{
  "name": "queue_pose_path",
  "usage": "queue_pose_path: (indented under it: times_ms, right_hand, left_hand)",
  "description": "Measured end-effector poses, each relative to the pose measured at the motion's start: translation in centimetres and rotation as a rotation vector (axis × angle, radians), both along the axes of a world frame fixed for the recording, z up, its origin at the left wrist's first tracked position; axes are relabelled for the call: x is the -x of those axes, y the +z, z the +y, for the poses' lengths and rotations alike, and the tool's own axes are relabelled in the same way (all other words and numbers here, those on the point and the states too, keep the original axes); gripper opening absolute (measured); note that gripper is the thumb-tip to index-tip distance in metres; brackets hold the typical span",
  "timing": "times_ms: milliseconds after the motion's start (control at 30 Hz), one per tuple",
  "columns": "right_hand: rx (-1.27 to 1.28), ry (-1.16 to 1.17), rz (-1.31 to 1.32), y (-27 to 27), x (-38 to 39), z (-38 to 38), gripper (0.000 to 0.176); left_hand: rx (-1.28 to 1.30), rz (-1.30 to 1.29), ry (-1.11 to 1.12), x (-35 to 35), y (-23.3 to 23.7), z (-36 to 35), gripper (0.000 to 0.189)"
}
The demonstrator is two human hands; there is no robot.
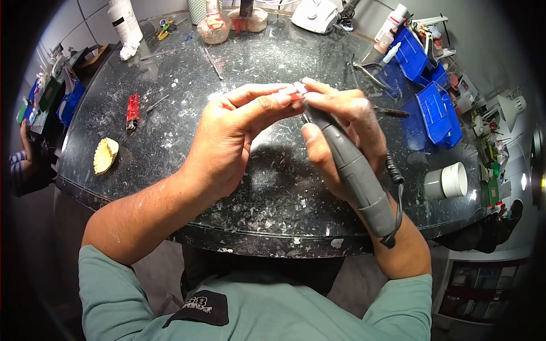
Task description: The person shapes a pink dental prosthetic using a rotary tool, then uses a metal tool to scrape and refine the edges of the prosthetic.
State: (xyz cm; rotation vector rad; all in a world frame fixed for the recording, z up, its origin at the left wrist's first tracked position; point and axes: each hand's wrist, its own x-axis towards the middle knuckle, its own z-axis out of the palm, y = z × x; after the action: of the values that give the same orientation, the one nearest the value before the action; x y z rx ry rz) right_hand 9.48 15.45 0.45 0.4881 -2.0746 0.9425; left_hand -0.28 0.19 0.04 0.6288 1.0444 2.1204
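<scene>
Over the middle of the bench, my left hand (224, 128) is closed on a small red-and-white dental piece (296, 96), pinched at the fingertips. Fingers cover most of it, so its full shape is hidden. My right hand (358, 122) wraps round a grey rotary handpiece (354, 170), whose rear points back along my forearm. The handpiece's front end meets the piece between my two hands; its tip is too small to make out. From its back end runs a black coiled cord (395, 170).
A yellowish dental cast (106, 156) and a red lighter (132, 111) lie on the left. At right are a white tub (454, 181), blue trays (438, 115) and a dark-handled tool (391, 112). A white control box (314, 16), glass burner (214, 28) and white bottle (123, 23) stand behind.
</scene>
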Motion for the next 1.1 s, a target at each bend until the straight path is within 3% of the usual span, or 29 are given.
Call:
queue_pose_path:
  times_ms: [67,433,500,667,733,867,933,1100]
  right_hand:
    - [-0.096,0.024,-0.007,0.25,-0.1,0.23,0.033]
    - [0.058,-0.004,0.015,0.31,-0.14,-0.05,0.029]
    - [-0.098,0.059,0.033,0.67,-0.06,0.25,0.031]
    - [-0.02,0.035,0.02,0.27,-0.04,0.26,0.034]
    - [-0.154,0.05,0.045,0.68,-0.06,0.44,0.033]
    - [-0.009,0.012,0.057,0.41,0.08,0.03,0.031]
    - [-0.167,0.04,0.064,0.9,-0.03,0.32,0.03]
    - [-0.072,-0.005,0.064,0.53,-0.01,-0.02,0.031]
  left_hand:
    - [0.015,0.013,0.05,-0.04,0.0,-0.01,0.027]
    - [-0.011,0.17,0.146,-0.33,0.41,0.03,0.022]
    - [-0.012,0.175,0.151,-0.39,0.48,0.04,0.021]
    - [0.026,0.253,0.175,-0.47,0.62,-0.22,0.021]
    - [0.019,0.249,0.176,-0.5,0.61,-0.17,0.021]
    - [0.044,0.271,0.183,-0.65,0.78,-0.3,0.021]
    - [0.032,0.258,0.181,-0.56,0.78,-0.23,0.02]
    - [0.05,0.279,0.185,-0.62,0.93,-0.29,0.02]
